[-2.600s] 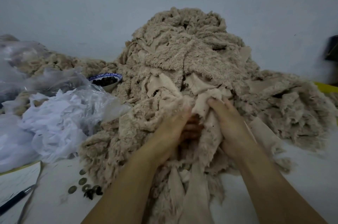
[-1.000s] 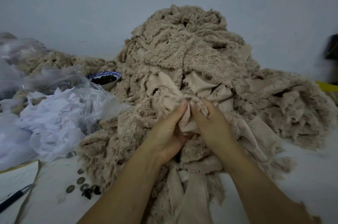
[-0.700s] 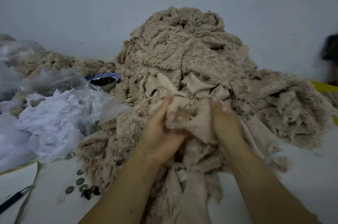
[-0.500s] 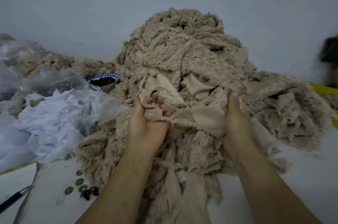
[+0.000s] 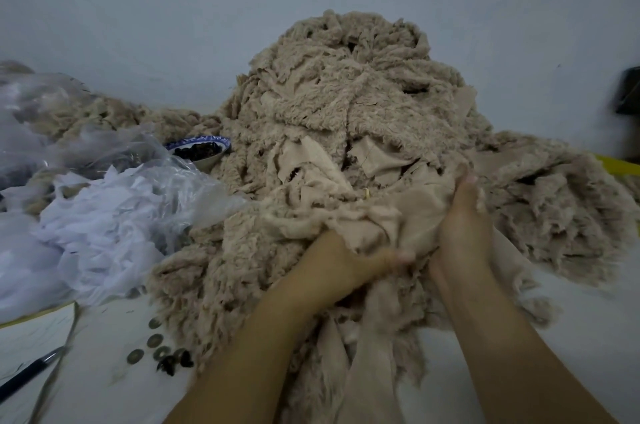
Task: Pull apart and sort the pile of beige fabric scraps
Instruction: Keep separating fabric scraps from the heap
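Observation:
A tall pile of beige fleece scraps (image 5: 349, 101) fills the middle of the table, spreading to the right. At its front lies a smooth beige scrap (image 5: 412, 212), bunched between both hands. My left hand (image 5: 339, 268) grips the scrap's lower left part, thumb stretched to the right along the cloth, fingers hidden under it. My right hand (image 5: 460, 226) holds the scrap's right edge, fingertips buried in the fabric near the top. More scraps hang down between my forearms.
White cloth in a clear plastic bag (image 5: 100, 216) lies at the left, with more beige fleece (image 5: 86, 112) behind it. A blue-rimmed bowl of dark bits (image 5: 201, 150) sits beside the pile. Round buttons (image 5: 156, 347), a pen (image 5: 27, 375) and paper lie front left.
My left hand dropped from the upper left of the scrap to a lower spot closer to my right hand, bunching the cloth. The right hand kept its hold on the right edge.

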Tool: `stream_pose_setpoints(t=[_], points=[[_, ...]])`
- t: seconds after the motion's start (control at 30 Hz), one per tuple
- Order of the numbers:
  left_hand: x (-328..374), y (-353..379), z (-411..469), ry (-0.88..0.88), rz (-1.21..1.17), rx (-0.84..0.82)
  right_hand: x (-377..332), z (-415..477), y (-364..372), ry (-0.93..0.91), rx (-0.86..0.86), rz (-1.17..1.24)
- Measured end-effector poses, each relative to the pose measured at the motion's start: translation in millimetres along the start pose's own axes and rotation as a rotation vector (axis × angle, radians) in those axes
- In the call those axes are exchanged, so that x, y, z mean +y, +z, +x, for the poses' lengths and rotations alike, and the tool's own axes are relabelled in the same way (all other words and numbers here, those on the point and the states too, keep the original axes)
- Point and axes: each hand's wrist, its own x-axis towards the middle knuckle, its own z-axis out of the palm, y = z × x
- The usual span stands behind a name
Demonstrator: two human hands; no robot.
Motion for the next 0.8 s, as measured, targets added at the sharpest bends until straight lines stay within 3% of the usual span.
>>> stream_pose_setpoints(t=[0.03, 0.1, 0.13, 0.17, 0.23, 0.27, 0.37, 0.43, 0.5, 0.6, 0.8], points=[[0, 0, -2, -0.04, -0.002, -0.031, -2, 2, -2, -0.007, 0.023, -0.002], [-1, -9, 1, -0.108, -0.109, 0.18, -5, 6, -8, -0.018, 0.051, 0.0], [-3, -19, 3, -0.123, -0.306, 0.335, -5, 8, -8, -0.017, 0.057, 0.011], [-4, -33, 4, -0.101, -0.647, 0.428, -5, 9, -9, -0.01, 0.058, 0.02], [-3, -49, 5, -0.033, -1.242, 0.49, -4, 6, -7, -0.009, 0.037, 0.002], [-5, -51, 4, -0.027, -1.315, 0.505, -3, 3, -5, -0.018, 0.003, -0.027], [-3, -27, 8, -0.092, -0.985, 0.454, 0, -15, 4, -0.052, -0.168, -0.149], [2, -7, 12, -0.153, -0.725, 0.337, 3, -26, 9, -0.059, -0.277, -0.218], [4, 8, 12, -0.189, -0.609, 0.186, 8, -29, 11, -0.083, -0.352, -0.217], [0, 10, 11, -0.113, -0.582, 0.216, 11, -29, 12, -0.059, -0.433, -0.185], [3, -1, 6, -0.189, -0.645, 0.267, 7, -32, 10, -0.174, -0.582, -0.354]])
